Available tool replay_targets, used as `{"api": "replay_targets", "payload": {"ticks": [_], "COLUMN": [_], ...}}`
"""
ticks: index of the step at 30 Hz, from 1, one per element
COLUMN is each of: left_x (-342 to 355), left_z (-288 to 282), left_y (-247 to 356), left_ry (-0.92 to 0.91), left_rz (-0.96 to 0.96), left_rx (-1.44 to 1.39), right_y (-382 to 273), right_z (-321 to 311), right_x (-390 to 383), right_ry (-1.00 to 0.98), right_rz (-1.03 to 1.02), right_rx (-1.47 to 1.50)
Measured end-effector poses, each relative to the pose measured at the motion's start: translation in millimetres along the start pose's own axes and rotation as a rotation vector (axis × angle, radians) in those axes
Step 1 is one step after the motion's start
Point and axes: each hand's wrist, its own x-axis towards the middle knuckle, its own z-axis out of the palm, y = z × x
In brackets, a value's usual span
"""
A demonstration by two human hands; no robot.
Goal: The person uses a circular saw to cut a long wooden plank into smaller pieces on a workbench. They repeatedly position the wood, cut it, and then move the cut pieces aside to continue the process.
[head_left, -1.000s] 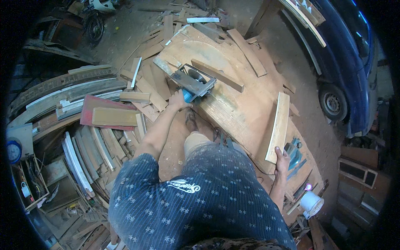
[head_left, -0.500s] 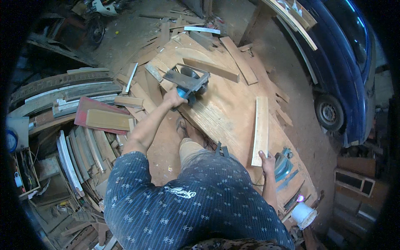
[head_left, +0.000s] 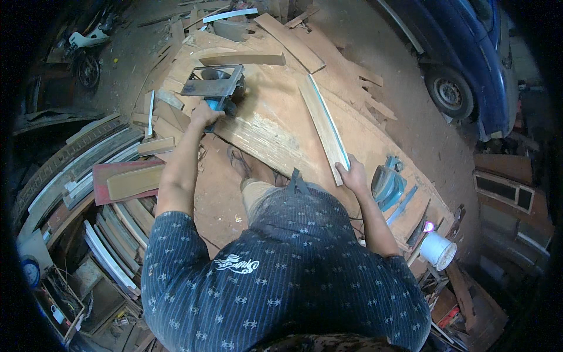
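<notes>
My left hand [head_left: 205, 115] is closed around the blue handle of a circular saw [head_left: 212, 87], at the left part of the plywood-topped worktable [head_left: 275, 100]. The saw's flat dark base plate shows. My right hand [head_left: 353, 175] grips the near end of a long, narrow wooden board [head_left: 321, 120], thumb on its upper face. The board slants away to the far left over the worktable, and a light-blue strip shows along its right edge. Just right of that hand, a teal power tool like an electric planer [head_left: 387, 186] rests on the table.
Two loose boards lie at the table's far side, one a short plank [head_left: 242, 58], one a longer plank [head_left: 290, 43]. Stacked timber [head_left: 76, 158] fills the left side. A white bucket [head_left: 437, 251] stands at the near right. A blue vehicle [head_left: 469, 64] is beyond the table.
My right hand has tilted the board and swung its far end leftward, so its blue edge now shows. My left hand still holds the saw. The whole view has shifted.
</notes>
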Motion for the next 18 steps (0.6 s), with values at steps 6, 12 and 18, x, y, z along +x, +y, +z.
{"api": "replay_targets", "payload": {"ticks": [6, 12, 18], "left_x": [-25, -45, -103], "left_z": [-4, 13, 29], "left_y": [26, 7, -5], "left_ry": [0.034, 0.254, 0.388], "left_rz": [-0.083, -0.053, -0.094], "left_rx": [-0.012, 0.015, -0.18], "right_y": [60, 80, 23], "right_z": [24, 25, 83], "right_x": [11, 21, 48], "right_ry": [-0.064, -0.059, -0.241], "right_rz": [0.004, 0.098, -0.123], "right_rx": [0.14, -0.523, -0.098]}}
